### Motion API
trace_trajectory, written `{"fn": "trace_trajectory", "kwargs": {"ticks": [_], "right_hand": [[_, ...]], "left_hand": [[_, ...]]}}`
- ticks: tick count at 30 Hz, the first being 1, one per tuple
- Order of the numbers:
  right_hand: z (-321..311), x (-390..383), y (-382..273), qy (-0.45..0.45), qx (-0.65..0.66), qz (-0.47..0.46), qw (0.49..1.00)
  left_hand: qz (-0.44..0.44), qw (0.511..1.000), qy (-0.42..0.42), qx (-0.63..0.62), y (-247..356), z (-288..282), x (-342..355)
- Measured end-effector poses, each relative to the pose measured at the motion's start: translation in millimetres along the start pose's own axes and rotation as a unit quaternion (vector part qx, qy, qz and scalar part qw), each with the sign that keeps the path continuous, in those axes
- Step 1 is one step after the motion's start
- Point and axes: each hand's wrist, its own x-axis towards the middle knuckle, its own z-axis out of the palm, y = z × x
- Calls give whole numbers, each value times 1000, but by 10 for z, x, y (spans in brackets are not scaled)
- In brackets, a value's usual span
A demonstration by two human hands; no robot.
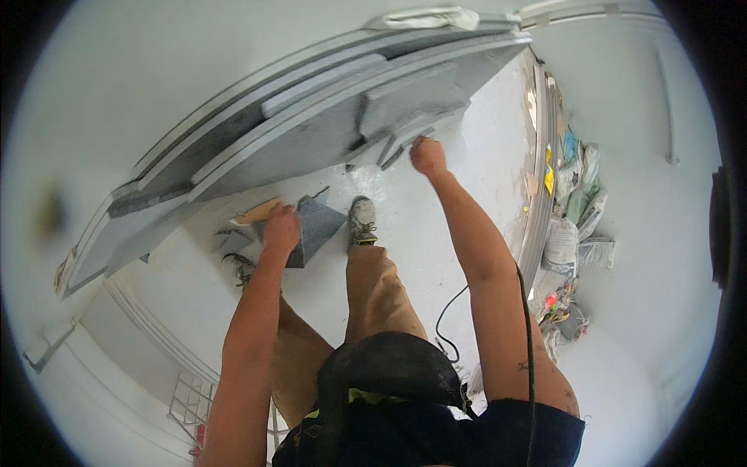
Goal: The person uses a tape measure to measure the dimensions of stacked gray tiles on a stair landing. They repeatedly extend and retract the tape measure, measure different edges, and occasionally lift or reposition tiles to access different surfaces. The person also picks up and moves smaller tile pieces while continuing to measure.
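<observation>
My left hand [282,230] is closed, its fingers at the end of a flat brown piece [257,212]. Right beside it is a dark grey offcut of slab [320,226] with an angular outline. What the fingers grip is hidden under the hand. Farther forward, my right hand [428,157] makes a fist next to thin grey strips [398,149], close to the leaning slabs. Motion blur and the hand itself hide whether a strip is inside it. Large grey slabs [288,148] lean in layers against the wall in front of me.
A white bundle [428,18] rests on the slabs' top edge. Long strips [537,171] run along the right side, beside filled sacks [562,245] and mixed rubbish [564,311]. A black cable [440,315] hangs by my right arm. A wire rack [191,401] stands lower left.
</observation>
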Motion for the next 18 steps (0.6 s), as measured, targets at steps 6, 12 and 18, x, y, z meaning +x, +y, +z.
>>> {"fn": "trace_trajectory", "kwargs": {"ticks": [6,12,18], "right_hand": [[537,314,1472,-118,306,283,901],[665,503,1230,-112,626,392,664],[668,651,834,-115,729,389,552]], "left_hand": [[161,986,10,46,1561,495,1001],[175,967,130,131,2425,1104,1691],[147,962,158,169,2438,1389,1870]]}}
